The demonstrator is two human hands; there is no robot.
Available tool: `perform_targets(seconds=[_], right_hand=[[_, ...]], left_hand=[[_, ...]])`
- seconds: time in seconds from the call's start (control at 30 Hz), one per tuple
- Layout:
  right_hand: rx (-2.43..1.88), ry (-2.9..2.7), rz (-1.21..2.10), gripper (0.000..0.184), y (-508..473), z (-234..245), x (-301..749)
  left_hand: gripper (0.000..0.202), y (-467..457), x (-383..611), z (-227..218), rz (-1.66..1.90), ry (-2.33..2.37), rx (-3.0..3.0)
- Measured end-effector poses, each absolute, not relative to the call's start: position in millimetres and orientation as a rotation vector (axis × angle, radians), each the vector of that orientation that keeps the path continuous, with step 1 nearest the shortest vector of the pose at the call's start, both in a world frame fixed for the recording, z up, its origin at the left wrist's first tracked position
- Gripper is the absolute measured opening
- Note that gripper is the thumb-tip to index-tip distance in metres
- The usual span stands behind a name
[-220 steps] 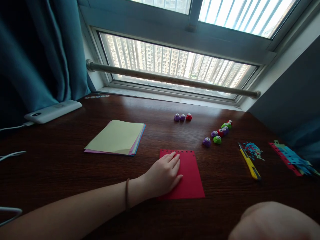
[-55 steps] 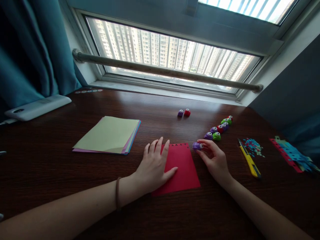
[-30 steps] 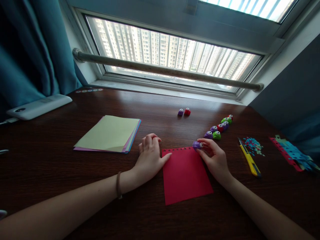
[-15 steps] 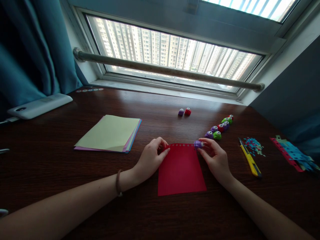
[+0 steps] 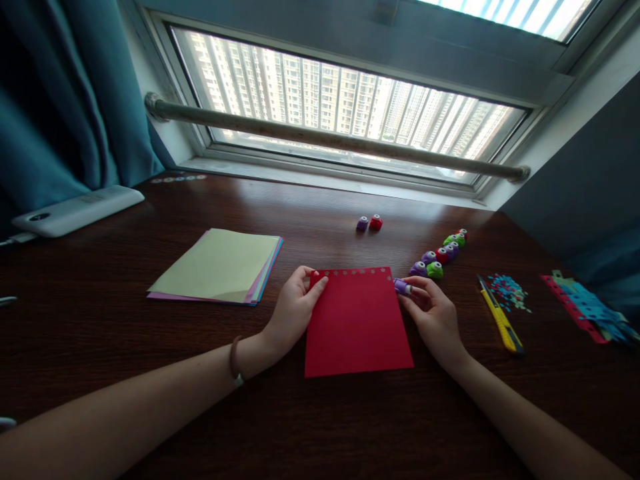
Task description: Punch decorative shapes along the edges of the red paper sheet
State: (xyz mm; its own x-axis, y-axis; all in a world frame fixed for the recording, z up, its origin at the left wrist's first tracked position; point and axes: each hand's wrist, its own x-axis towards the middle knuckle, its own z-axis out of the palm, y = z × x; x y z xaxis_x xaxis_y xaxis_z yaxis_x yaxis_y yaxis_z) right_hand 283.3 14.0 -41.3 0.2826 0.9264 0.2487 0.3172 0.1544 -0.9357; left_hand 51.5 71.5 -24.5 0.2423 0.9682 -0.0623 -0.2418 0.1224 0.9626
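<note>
A sheet of red paper (image 5: 357, 327) has a row of small punched shapes along its far edge and one more at the top of its right side. My left hand (image 5: 293, 303) pinches the sheet's far left corner between thumb and fingers. In my right hand (image 5: 434, 313) is a small purple craft punch (image 5: 402, 287), held between thumb and fingertips at the sheet's right edge. Whether the paper's edge sits inside the punch's slot I cannot tell.
A stack of coloured paper (image 5: 220, 267) lies to the left. Several small punches (image 5: 442, 255) line up at the right, and two others (image 5: 369, 223) stand further back. A yellow utility knife (image 5: 501, 317), paper bits (image 5: 509, 292) and punched strips (image 5: 590, 308) lie right. A white device (image 5: 80, 210) is far left.
The red sheet's far edge has risen and moved away from me with my left hand. The punch has shifted slightly right and turned, and a punched shape now shows on the right side.
</note>
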Motion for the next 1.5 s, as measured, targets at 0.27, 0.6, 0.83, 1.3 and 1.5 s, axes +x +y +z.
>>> perform_targets(seconds=[0.27,0.6,0.83,1.3,1.5], right_hand=[[-1.406,-1.308,0.558,0.028,11.7,-39.9,281.8],[-1.416,-1.429,0.414,0.026,11.4,-36.1,281.6],[-1.416,-1.444,0.401,0.025,9.5,-33.6,280.0],[-1.426,-1.359,0.459,0.029,9.8,-34.5,280.9],[-1.403,-1.381,0.462,0.029,9.5,-33.5,279.2]], left_hand=[[0.037,70.2,51.4,-24.7,1.066,0.892,1.048],[0.037,69.3,51.3,-23.4,1.054,0.925,1.063],[0.033,70.0,50.6,-26.0,1.067,0.906,1.097],[0.032,71.1,50.1,-28.9,1.064,0.925,1.113],[0.032,70.9,50.5,-28.7,1.068,0.916,1.119]])
